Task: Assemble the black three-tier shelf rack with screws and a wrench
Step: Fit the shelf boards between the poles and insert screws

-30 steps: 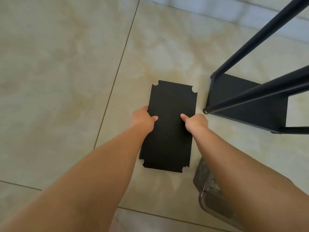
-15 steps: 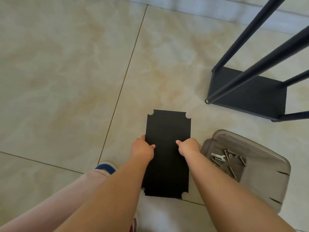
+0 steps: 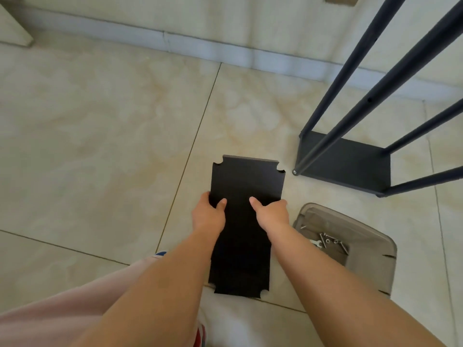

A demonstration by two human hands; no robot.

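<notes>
Left hand and right hand each clamp grip on long edges of black shelf panel, thumbs on top. Rack frame stands near, right; tray holds screws.

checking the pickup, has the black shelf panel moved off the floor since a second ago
Yes. The black shelf panel, gripped by left hand and right hand, now sits nearer the person, farther from the rack frame.

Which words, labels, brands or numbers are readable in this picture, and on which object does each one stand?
None: no readable text appears anywhere in this view.
The black shelf panel, held by the left hand and right hand, is plain.
The rack frame shows no label.
The grey tray with screws and a wrench shows no marking; any stamp on the wrench is too small to read.
</notes>
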